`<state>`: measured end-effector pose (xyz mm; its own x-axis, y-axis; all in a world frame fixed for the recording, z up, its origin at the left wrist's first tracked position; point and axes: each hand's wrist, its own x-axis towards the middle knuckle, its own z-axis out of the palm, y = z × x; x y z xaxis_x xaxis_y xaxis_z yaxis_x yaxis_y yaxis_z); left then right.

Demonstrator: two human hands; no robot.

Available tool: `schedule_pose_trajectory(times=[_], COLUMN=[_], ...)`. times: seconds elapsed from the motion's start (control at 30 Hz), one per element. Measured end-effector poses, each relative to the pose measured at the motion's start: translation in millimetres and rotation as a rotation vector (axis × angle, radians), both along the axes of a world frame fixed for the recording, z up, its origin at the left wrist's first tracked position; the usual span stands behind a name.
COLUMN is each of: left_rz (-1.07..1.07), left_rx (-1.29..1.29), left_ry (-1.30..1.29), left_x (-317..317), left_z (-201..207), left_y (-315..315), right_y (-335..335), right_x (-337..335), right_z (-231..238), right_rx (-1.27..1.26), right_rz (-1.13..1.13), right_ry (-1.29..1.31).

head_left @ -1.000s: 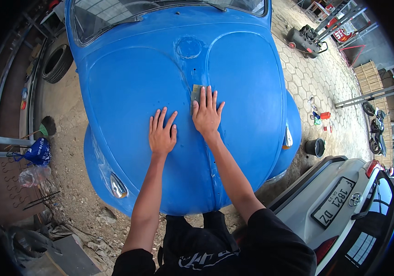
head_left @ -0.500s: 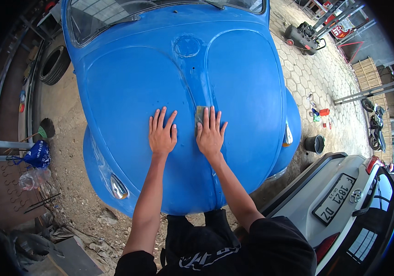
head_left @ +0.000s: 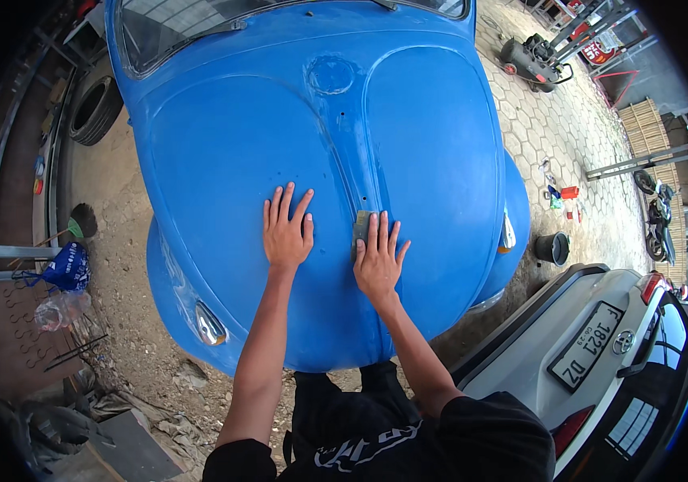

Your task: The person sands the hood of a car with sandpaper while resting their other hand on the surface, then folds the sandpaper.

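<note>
The bare blue hood (head_left: 207,153) of a rounded car spreads out before me, with a raised ridge running down its middle. Flat on the hood left of the ridge lies my left hand (head_left: 286,237), fingers spread and holding nothing. My right hand (head_left: 378,263) presses a small grey-green piece of sandpaper (head_left: 361,226) against the lower ridge, its fingers stretched over the sheet. Part of the sandpaper is hidden beneath them. A small dark hole (head_left: 364,198) shows just above the sheet, and darker wet-looking marks run along the ridge.
Close on the right stands a silver car (head_left: 536,337), with a black bucket (head_left: 552,248) beyond it. An air compressor (head_left: 532,63) stands far right on paving. To the left are a loose tyre (head_left: 95,111), a broom (head_left: 80,223) and a blue bag (head_left: 67,267).
My right hand has slid the sandpaper down the ridge toward me and slightly right, uncovering the small hole. My left hand stays at about the same spot on the hood.
</note>
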<state>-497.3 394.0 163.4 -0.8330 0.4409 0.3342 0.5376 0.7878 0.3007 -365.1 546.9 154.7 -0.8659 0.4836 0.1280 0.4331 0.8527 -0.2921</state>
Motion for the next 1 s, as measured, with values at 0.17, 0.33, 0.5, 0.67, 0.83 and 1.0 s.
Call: schedule_pose_trajectory(times=[0.17,0.33,0.5,0.67,0.83,1.0], left_rz=[-0.005,-0.016,-0.003,-0.013,-0.01,-0.021], left_rx=[0.003,0.01,0.003,-0.004,-0.021,0.016], left_ry=[-0.017,-0.002,0.019,0.006,0.047,0.078], left_x=[0,-2,-4,0,-5,-6], left_z=[2,0,2,-4,-1,-2], left_y=[5,7,-4,1,-1,2], right_y=[37,52,15,2,-6,17], right_x=[-140,-180,-46,85,75,-56], right_z=[24,31,8,-24,-27,10], right_rx=[0.066,0.044,0.039,-0.005,-0.002,0.062], right_rz=[0.067,0.081,0.104,0.068,0.046,0.03], right_ry=[0.216,0.228,0.12,-0.031,0.003,0.21])
